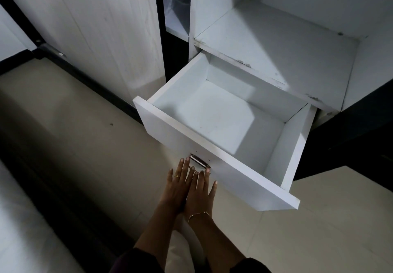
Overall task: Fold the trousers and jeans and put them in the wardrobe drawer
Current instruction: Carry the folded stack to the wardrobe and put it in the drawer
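Note:
The white wardrobe drawer [182, 133] is pulled far out and holds nothing. A metal handle [200, 162] sits on its front panel. My left hand [177, 187] and my right hand [201, 192] lie side by side just below the handle, fingers stretched out and apart, fingertips at the handle. Neither hand holds anything. The left hand wears a ring, the right wrist a thin bracelet. No trousers or jeans are in view.
Above the drawer is a bare white wardrobe shelf [276, 45]. A white wardrobe door panel [95, 28] stands to the left. Beige tiled floor [308, 230] lies below. A pale bed edge [25, 226] runs along the lower left.

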A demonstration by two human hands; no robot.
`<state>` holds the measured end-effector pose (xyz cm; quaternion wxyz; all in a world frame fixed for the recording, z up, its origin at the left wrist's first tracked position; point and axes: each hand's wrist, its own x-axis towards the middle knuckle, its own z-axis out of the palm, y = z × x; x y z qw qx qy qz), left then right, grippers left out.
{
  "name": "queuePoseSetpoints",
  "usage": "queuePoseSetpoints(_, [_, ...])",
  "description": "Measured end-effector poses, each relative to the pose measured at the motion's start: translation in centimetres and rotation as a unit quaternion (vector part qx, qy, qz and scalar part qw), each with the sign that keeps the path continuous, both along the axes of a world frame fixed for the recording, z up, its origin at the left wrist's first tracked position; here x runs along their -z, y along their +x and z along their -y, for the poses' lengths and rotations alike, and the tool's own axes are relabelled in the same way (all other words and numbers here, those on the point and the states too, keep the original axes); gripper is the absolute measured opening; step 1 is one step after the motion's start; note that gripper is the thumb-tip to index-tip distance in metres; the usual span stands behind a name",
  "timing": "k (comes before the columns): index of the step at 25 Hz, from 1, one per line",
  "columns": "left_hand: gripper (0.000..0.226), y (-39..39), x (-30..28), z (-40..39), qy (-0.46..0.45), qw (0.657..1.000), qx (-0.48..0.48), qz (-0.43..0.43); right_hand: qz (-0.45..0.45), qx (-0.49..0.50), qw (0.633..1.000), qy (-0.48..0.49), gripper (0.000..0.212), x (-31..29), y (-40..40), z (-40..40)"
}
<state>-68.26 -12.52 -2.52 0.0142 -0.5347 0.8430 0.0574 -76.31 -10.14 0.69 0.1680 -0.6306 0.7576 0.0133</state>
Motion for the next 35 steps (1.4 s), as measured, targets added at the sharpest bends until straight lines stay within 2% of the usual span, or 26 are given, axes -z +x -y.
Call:
queuePoseSetpoints(6, [0.092, 0.1, 0.2, 0.2, 0.004, 1.000, -0.002, 0.002, -0.041, -0.016, 0.999, 0.029, 0.075, 1.7, 0.0, -0.1])
queuePoseSetpoints(10, [0.101, 0.2, 0.0, 0.1, 0.050, 0.999, 0.007, 0.007, -0.075, -0.034, 0.997, -0.006, 0.082, 2.6, -0.4, -0.4])
queuePoseSetpoints(13, [0.107, 0.6, -1.0, 1.0, 0.090, 0.996, 0.018, 0.022, -0.063, -0.039, 0.997, -0.032, 0.090, 2.4, -0.1, -0.3])
queuePoseSetpoints(17, [0.092, 1.1, -2.7, 1.0, 0.104, 0.989, 0.018, 0.100, -0.029, -0.072, 0.997, -0.006, 0.089, 2.2, 0.4, 0.0])
queuePoseSetpoints(20, [0.088, 0.6, -5.1, 0.0, 0.137, 0.981, -0.046, 0.128, -0.007, -0.095, 0.995, 0.004, 0.099, 0.6, -0.2, 0.0])
queuePoseSetpoints(22, [0.084, -0.1, -7.0, -1.5, 0.128, 0.978, -0.115, 0.118, -0.017, -0.156, 0.987, 0.018, 0.106, -1.8, -1.7, 0.1])
queuePoseSetpoints(24, [0.080, -1.1, -9.3, -4.0, 0.109, 0.972, -0.183, 0.103, 0.000, -0.217, 0.974, 0.070, 0.093, -4.6, -3.4, -0.5])
queuePoseSetpoints(29, [0.074, -2.7, -14.8, -11.5, 0.030, 0.944, -0.322, 0.070, 0.009, -0.314, 0.949, -0.005, 0.084, -10.2, -5.0, -3.8])
queuePoseSetpoints(31, [0.074, -2.1, -16.2, -15.3, 0.033, 0.925, -0.370, 0.077, 0.006, -0.364, 0.931, -0.021, 0.082, -11.4, -3.9, -5.8])
queuePoseSetpoints(35, [0.078, 0.8, -17.6, -22.0, 0.078, 0.869, -0.483, 0.078, 0.056, -0.441, 0.895, -0.034, 0.080, -13.4, 0.4, -10.3])
